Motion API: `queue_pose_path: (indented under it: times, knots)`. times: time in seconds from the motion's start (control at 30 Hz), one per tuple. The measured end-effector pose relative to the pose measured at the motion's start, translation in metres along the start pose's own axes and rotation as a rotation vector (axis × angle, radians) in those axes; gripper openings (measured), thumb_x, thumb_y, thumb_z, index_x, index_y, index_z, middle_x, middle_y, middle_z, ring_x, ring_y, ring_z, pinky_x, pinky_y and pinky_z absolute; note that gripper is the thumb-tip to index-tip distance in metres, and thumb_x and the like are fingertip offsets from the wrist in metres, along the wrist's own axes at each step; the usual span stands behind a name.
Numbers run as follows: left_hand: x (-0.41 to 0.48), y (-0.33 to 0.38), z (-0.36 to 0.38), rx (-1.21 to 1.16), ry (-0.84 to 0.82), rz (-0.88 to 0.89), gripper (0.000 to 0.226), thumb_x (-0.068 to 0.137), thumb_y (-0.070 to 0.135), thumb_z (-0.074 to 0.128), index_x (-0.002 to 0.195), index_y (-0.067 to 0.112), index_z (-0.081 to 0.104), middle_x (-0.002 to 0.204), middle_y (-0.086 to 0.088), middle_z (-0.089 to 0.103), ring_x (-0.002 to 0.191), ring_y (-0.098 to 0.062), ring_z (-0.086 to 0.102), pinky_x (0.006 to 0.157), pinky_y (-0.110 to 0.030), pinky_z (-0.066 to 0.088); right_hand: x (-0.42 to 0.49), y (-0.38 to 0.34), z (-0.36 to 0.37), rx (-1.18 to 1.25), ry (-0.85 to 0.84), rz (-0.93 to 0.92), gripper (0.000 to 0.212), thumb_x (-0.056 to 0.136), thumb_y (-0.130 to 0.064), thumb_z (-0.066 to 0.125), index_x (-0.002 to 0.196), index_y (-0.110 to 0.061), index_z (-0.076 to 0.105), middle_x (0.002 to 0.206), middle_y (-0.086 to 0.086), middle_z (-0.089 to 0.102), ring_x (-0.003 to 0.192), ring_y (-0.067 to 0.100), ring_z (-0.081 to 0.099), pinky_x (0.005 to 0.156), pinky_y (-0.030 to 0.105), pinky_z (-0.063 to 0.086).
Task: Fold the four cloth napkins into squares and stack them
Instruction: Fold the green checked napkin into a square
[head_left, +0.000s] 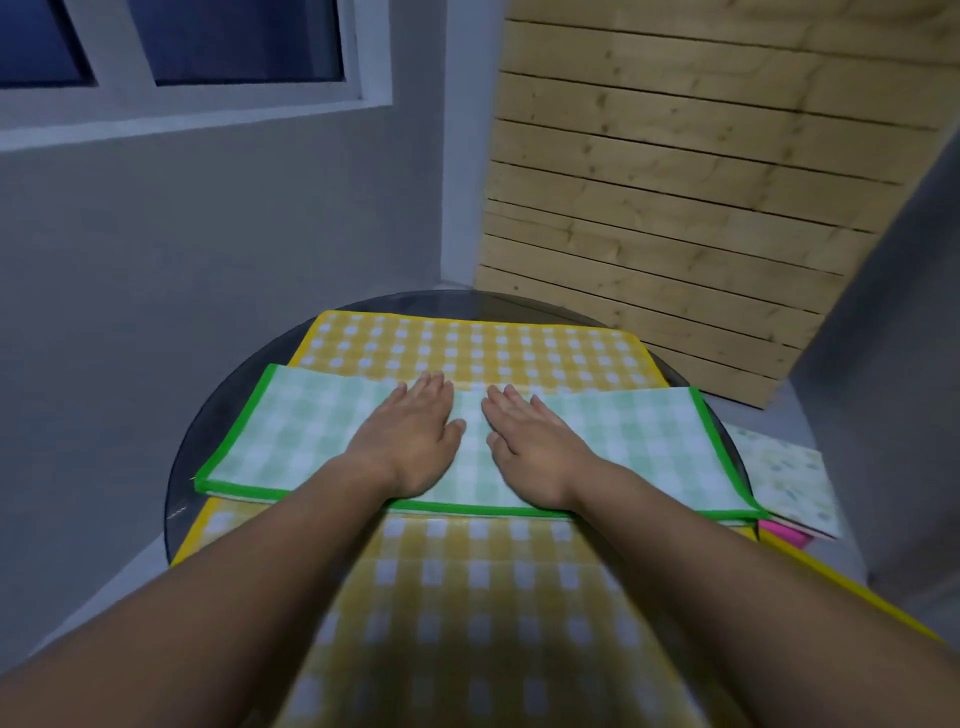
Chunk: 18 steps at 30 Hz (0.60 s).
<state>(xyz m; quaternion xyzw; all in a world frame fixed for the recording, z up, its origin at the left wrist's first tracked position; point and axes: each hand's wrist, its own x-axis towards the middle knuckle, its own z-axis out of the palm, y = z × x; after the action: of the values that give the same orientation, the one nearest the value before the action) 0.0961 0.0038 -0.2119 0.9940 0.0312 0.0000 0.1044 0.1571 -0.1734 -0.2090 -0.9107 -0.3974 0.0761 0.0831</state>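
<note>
A green checked napkin (649, 441) with a bright green hem lies folded into a long strip across the round table. My left hand (415, 436) and my right hand (530, 447) lie flat on its middle, side by side, fingers straight and pointing away from me. Under the strip a yellow checked napkin (478, 348) is spread open, reaching from the far rim to the near edge. At the right rim sits a folded pale napkin with a leaf print (789, 473), with a pink cloth (784, 535) peeking out beneath it.
The dark round glass table (208, 441) stands in a corner. A grey wall with a window is to the left, and a slatted wooden panel (675, 208) leans behind the table on the right. Grey floor shows around the table.
</note>
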Motion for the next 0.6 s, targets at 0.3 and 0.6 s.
queue_pose_path:
  times: [0.3, 0.6]
  knots:
    - [0.003, -0.003, 0.005, 0.045, 0.005, -0.007, 0.068, 0.104, 0.048, 0.021, 0.159, 0.012, 0.007, 0.167, -0.004, -0.001, 0.154, -0.014, -0.004, 0.124, -0.033, 0.0, -0.056, 0.104, -0.024, 0.011, 0.033, 0.353, 0.061, 0.105, -0.039, 0.018, 0.157, -0.011, 0.004, 0.166, 0.003, -0.003, 0.152, 0.016, -0.005, 0.123, 0.033, -0.001]
    - [0.003, 0.001, 0.003, 0.045, -0.038, -0.022, 0.068, 0.104, 0.049, 0.02, 0.159, 0.013, 0.004, 0.167, -0.004, -0.003, 0.154, -0.014, -0.005, 0.124, -0.034, 0.0, -0.066, 0.116, -0.026, -0.075, 0.007, 0.392, 0.066, 0.103, -0.046, 0.014, 0.157, -0.011, 0.0, 0.165, 0.003, -0.007, 0.152, 0.015, -0.009, 0.123, 0.039, -0.006]
